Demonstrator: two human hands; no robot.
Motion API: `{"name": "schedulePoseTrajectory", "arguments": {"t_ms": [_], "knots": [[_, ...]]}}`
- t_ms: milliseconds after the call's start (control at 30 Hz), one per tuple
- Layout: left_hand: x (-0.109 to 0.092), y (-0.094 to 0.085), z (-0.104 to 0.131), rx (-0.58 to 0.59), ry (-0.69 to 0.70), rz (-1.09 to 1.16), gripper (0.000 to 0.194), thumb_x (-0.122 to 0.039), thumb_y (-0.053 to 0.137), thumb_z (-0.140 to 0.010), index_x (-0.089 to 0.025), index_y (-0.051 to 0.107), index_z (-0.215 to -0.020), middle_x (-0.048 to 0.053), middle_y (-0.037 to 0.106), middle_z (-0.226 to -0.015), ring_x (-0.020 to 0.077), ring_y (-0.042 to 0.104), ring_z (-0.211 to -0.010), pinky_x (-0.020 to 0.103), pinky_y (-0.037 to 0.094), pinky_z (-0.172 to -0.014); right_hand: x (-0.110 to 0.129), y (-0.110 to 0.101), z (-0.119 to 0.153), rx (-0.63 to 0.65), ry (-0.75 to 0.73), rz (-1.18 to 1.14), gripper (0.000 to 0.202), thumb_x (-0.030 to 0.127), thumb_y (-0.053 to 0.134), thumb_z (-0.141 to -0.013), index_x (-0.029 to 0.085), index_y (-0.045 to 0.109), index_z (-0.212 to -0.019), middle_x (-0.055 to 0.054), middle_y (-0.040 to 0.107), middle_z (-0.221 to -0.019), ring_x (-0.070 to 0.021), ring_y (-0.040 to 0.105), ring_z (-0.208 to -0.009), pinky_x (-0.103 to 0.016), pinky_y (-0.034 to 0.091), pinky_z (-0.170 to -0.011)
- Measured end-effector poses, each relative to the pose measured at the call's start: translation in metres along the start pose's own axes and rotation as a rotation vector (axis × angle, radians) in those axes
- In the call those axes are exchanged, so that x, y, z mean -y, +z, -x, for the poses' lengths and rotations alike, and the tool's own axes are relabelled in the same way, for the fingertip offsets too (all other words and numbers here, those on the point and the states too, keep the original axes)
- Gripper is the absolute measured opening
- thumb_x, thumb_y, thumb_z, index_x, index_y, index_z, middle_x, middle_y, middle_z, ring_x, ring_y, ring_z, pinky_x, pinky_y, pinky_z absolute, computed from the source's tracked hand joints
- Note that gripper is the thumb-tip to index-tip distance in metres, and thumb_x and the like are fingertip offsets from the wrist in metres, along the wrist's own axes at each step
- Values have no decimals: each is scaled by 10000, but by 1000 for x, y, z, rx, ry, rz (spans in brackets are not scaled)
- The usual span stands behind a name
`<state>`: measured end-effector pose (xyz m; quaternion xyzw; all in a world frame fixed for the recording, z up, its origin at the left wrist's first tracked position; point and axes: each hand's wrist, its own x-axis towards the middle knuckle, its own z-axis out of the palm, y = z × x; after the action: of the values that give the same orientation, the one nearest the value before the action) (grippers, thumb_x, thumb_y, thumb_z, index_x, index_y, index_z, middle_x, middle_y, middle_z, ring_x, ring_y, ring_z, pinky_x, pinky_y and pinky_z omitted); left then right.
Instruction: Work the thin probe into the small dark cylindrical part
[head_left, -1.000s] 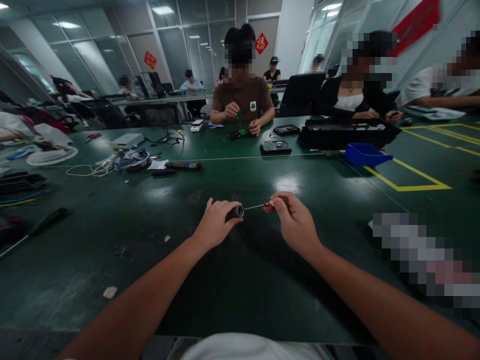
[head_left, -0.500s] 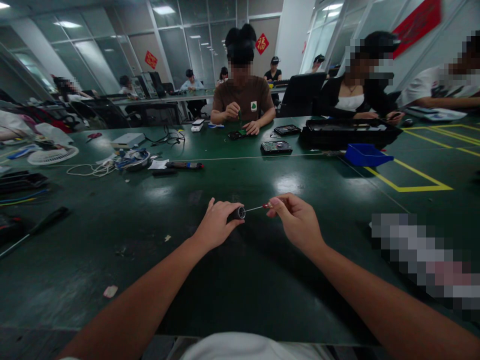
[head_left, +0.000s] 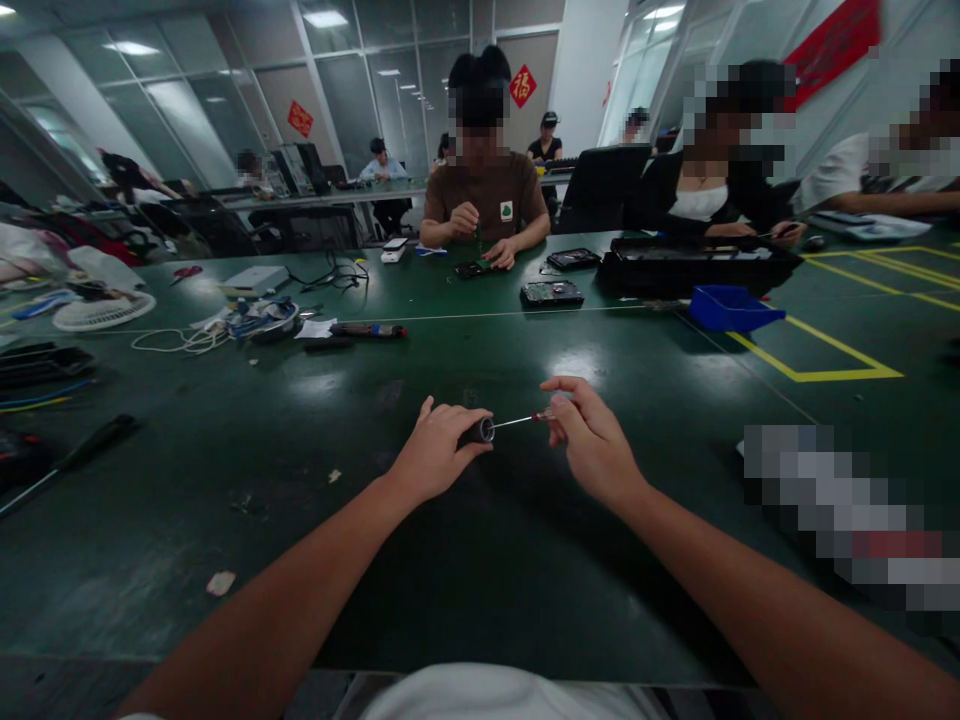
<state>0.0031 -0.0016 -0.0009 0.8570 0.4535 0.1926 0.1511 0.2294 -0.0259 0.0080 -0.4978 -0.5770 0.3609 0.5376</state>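
My left hand (head_left: 431, 452) is wrapped round a short dark cylinder (head_left: 480, 431), whose round open end faces right. A thin screwdriver (head_left: 517, 421) with a reddish handle reaches from my right hand (head_left: 596, 440) to that open end, its tip at or inside the rim. The handle lies between my right thumb and fingers, with the index finger stretched out above it. Both hands are over the green table (head_left: 480, 570), near its middle.
Across the table a person in a brown shirt (head_left: 487, 190) handles a circuit board. An opened device (head_left: 552, 293), a blue bin (head_left: 735, 309) and a long black tray (head_left: 697, 267) stand beyond my hands. On the left lie a long screwdriver (head_left: 97, 440) and a dark tool (head_left: 367, 331).
My right index finger has lifted and straightened away from the screwdriver handle. The cylinder and screwdriver have shifted very slightly to the right.
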Motion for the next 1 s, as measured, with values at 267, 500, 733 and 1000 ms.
{"name": "schedulePoseTrajectory", "arguments": {"t_ms": [267, 500, 733, 1000], "knots": [[-5, -5, 1, -54, 28, -5, 393, -342, 614, -956, -291, 571, -1343, 41, 679, -1219, 240, 591, -1166, 603, 191, -1207, -12, 2, -13, -6, 209, -399, 242, 474, 579, -908, 234, 608, -925, -29, 650, -780, -198, 643, -706, -413, 579, -771], [0, -4, -2, -30, 16, -108, 394, -339, 620, -951, -298, 584, -1341, 44, 680, -1206, 259, 584, -1164, 663, 138, -1200, -22, -1, -19, 3, 390, -495, 239, 453, 634, -873, 225, 601, -808, 8, 583, -646, -163, 562, -554, -411, 596, -728], [2, -2, -1, -30, -1, -98, 410, -347, 615, -955, -302, 566, -1360, 41, 682, -1191, 254, 589, -1150, 664, 165, -1191, -20, 6, -15, -90, 224, -413, 264, 491, 649, -865, 230, 614, -861, -15, 649, -753, -177, 637, -674, -376, 592, -704], [0, -1, -1, -21, 10, -89, 406, -360, 619, -952, -308, 573, -1352, 41, 682, -1189, 254, 590, -1149, 660, 150, -1198, -18, 8, -11, -89, 111, -302, 280, 514, 605, -898, 235, 601, -919, -15, 669, -788, -172, 657, -699, -362, 579, -704]]}}
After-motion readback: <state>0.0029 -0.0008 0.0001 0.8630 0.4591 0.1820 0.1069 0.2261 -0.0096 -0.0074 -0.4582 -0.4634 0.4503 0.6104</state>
